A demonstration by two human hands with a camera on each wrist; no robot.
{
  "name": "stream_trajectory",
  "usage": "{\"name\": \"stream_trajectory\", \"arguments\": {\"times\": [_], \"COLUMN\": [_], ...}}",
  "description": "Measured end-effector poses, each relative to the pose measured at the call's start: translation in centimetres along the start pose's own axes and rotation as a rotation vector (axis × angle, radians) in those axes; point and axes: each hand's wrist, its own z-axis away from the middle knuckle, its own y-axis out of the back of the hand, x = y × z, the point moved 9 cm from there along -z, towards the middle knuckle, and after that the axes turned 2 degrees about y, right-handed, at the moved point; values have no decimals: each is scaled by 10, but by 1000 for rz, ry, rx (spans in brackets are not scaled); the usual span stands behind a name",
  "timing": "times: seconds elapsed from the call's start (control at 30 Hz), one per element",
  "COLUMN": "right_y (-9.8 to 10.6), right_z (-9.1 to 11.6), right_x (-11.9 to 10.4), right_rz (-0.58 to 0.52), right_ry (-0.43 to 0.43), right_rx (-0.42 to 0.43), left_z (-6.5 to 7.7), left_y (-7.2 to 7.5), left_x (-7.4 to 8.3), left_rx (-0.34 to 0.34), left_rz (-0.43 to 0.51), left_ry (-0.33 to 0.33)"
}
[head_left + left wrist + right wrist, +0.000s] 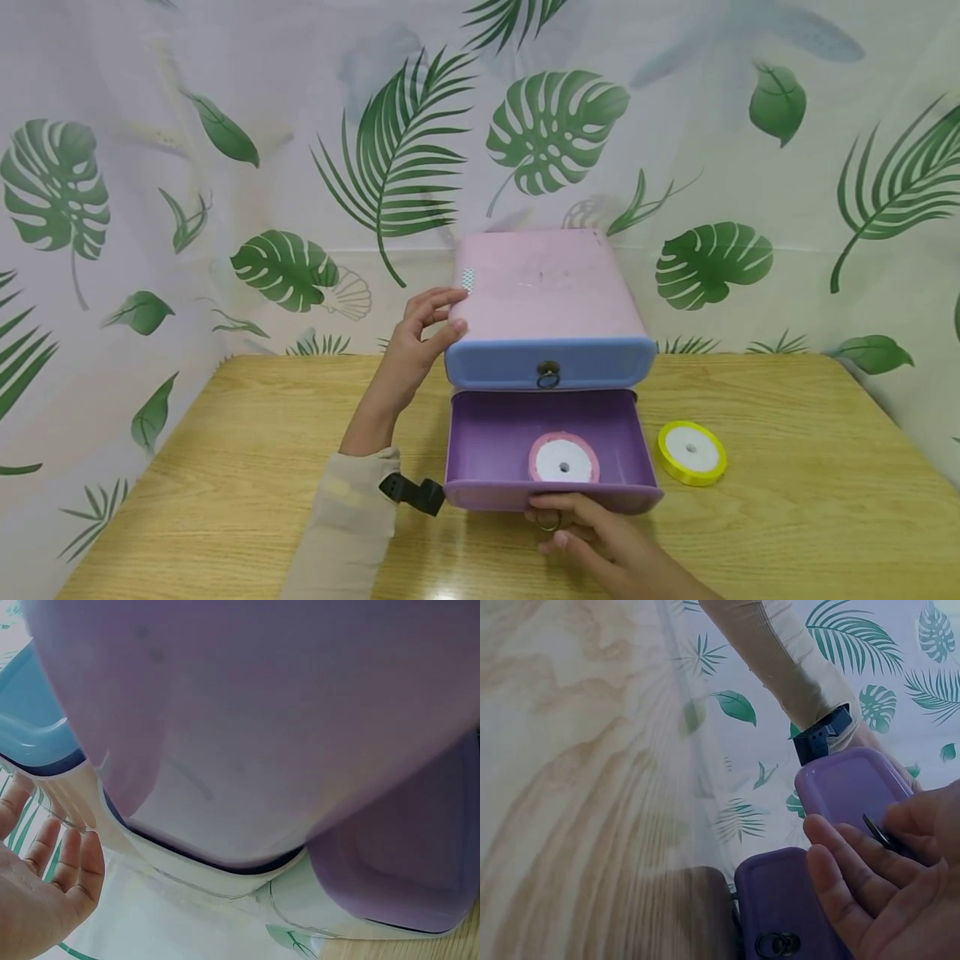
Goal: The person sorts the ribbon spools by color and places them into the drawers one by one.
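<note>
The purple drawer [487, 498] stands pulled out of the cabinet [547, 287], a pink roll [564, 454] inside, its near edge hidden behind the drawer's front; the right hand [607, 537] has fingers curled on the ring [877, 829], while the left hand [412, 346], fingers loosely extended, rests against the cabinet's side; the blue drawer [487, 365] above is closed, and a yellow roll [705, 458] lies on the table [795, 500] just to the right

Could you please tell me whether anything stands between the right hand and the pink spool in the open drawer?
Yes, the open drawer's front panel does: the right hand is outside it, holding the ring pull, while the pink spool lies inside, behind the panel.
</note>
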Motion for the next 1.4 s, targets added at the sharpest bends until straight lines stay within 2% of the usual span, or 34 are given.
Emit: {"name": "stream_trajectory", "arguments": {"times": [0.13, 0.27, 0.4, 0.73, 0.97, 1.4], "right_y": [4, 11, 15, 31, 38, 53], "right_z": [-3, -9, -13, -20, -31, -47], "right_x": [-6, -8, -9, -12, -11, 2], "right_rz": [42, 51, 19, 38, 50, 71], "right_ry": [44, 5, -22, -20, 0, -30], "right_rx": [90, 181, 229, 305, 327, 359], "left_z": [-1, -1, 0, -1, -2, -1], "left_y": [0, 0, -2, -1, 1, 1], "left_x": [-1, -1, 0, 1, -1, -3], "left_rx": [-4, -2, -9, -2, 8, -8], "left_rz": [3, 10, 10, 12, 1, 8], "left_ry": [1, -3, -5, -11, -4, 9]}}
